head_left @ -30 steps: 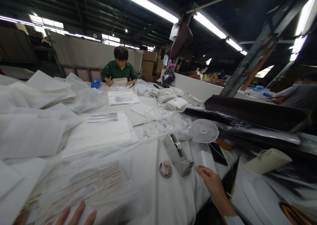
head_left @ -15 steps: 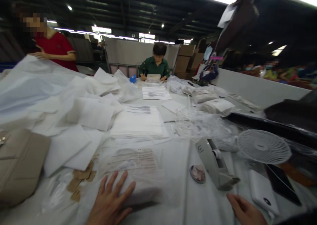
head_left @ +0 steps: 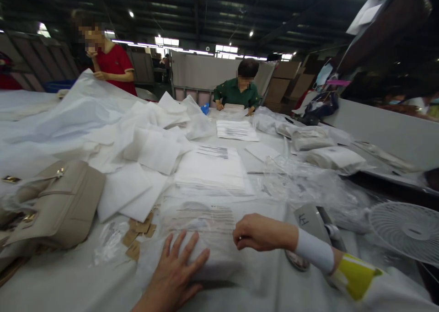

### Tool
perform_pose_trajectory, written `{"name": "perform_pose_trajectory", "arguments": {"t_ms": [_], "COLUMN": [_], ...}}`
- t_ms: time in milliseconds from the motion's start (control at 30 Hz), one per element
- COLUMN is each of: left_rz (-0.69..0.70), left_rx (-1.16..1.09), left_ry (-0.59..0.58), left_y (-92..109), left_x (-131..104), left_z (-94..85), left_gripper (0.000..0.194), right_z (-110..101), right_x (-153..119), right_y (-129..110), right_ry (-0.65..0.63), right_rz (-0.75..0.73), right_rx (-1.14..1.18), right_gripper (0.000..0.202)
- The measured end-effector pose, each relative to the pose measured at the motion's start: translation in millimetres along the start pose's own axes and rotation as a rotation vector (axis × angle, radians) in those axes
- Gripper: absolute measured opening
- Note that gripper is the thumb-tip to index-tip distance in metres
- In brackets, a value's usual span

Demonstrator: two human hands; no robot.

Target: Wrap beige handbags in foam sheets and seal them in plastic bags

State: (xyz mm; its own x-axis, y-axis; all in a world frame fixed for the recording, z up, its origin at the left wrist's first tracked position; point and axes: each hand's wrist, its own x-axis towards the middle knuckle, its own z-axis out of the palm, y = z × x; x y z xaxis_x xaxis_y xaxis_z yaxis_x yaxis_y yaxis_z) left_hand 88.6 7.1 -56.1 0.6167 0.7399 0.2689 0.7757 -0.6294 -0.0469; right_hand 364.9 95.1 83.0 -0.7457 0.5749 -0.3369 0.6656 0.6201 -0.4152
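Near the front edge of the surface (head_left: pixel 68 280) our left hand (head_left: pixel 174 275) lies flat, fingers (head_left: pixel 187 252) spread and released, pressing on a white packet in a clear bag (head_left: pixel 212 252). Our right hand (head_left: pixel 257 232) comes in from the right, curled loosely at the bag's upper right edge; we cannot tell whether it pinches the plastic. The packet's long side runs left to right, directly under the left palm, which is nearer. A tan handbag (head_left: pixel 58 202) sits at the left edge, a tape dispenser (head_left: pixel 313 223) to the right.
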Motion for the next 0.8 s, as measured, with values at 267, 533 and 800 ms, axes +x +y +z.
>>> {"name": "perform_pose_trajectory", "arguments": {"t_ms": [267,533,800], "left_rz": [0.029,0.026,-0.084], "left_rx": [-0.004,0.001,0.013], "left_ry": [0.008,0.026,0.134], "left_y": [-4.7,-4.8,-47.8], "left_x": [1.3,9.4,-48.1], "left_z": [3.4,-0.5,33.7], "left_gripper": [0.092,0.092,0.070], "right_z": [18.9,67.5,173.3], "right_x": [42.9,7.2,10.7], "right_y": [48.6,31.2,8.3], "right_ry": [0.132,0.464,0.677], "right_rz": [0.268,0.266,0.143], "right_rx": [-0.160,-0.197,0.000], "right_gripper": [0.022,0.043,0.066]}}
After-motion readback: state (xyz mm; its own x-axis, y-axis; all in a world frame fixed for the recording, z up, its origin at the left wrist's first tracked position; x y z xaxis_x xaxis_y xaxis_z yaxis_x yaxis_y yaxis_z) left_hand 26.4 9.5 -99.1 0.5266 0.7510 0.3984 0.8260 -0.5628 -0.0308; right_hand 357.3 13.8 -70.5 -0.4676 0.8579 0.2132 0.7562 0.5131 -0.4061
